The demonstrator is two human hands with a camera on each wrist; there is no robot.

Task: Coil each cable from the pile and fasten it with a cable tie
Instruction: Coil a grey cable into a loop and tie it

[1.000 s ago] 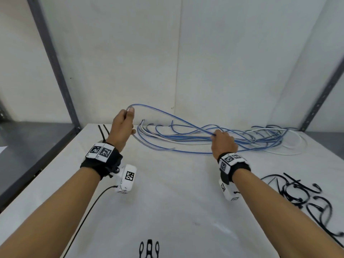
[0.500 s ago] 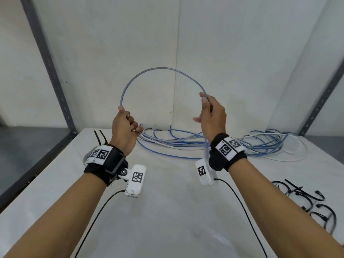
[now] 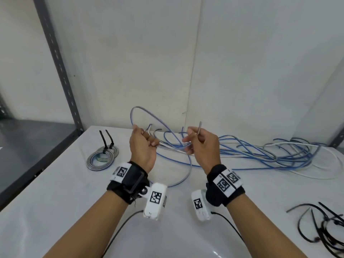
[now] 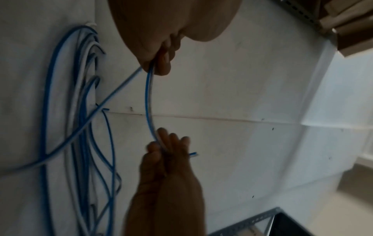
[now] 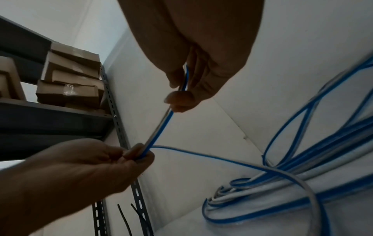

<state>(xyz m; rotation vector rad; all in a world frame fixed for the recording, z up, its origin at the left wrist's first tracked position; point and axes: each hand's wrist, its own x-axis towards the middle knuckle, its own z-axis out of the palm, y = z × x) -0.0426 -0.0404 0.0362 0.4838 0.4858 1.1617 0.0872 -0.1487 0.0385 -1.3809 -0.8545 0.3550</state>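
A white table (image 3: 78, 211) sits in a corner of white panel walls (image 3: 130, 62), seen from above by a person working with both arms out. A grey metal upright (image 3: 59, 66) runs along the left edge, with a dark shelf (image 3: 28, 138) beyond it; in the right wrist view that shelving holds cardboard boxes (image 5: 70, 79). The near half of the table is bare surface.

Both hands are raised over the table's middle, close together. The left hand (image 3: 143, 146) has its fingers curled round a blue-and-grey cable (image 3: 188, 170), which loops above and below it. The right hand (image 3: 202, 146) pinches the same cable near its free end between thumb and fingers, the end poking upward.

Behind and to the right of the hands lies the pile (image 3: 270, 153) of loose blue and white cables, reaching the back wall. At the back left lies a finished coil (image 3: 102, 157), bound with black ties. Loose black ties (image 3: 323, 231) lie at the near right edge.
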